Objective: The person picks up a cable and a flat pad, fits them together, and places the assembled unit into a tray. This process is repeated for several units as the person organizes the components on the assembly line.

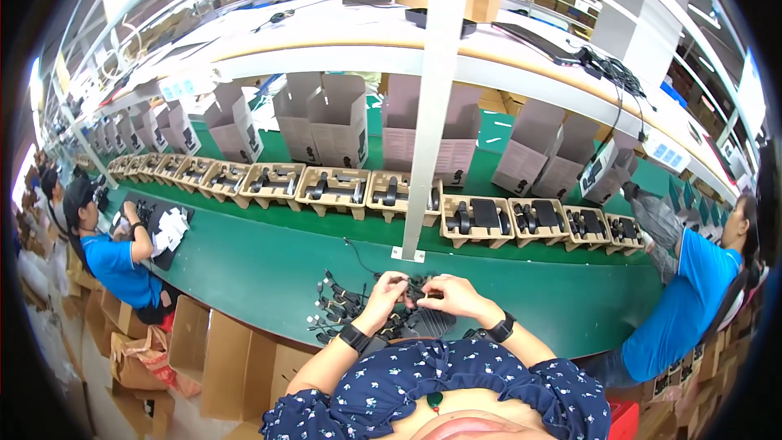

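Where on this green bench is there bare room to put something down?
Bare green mat lies between the pulp trays and the cable pile, left of the white post. Another patch lies right of the right hand. Both hands crowd the cables.

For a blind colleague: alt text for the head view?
Both hands, left hand and right hand, pinch a black cable above a cable pile on a green conveyor table; behind it runs a row of cardboard trays.

Cable pile [346, 310] on table [269, 265]; trays [334, 187] behind, boxes [326, 118] beyond.
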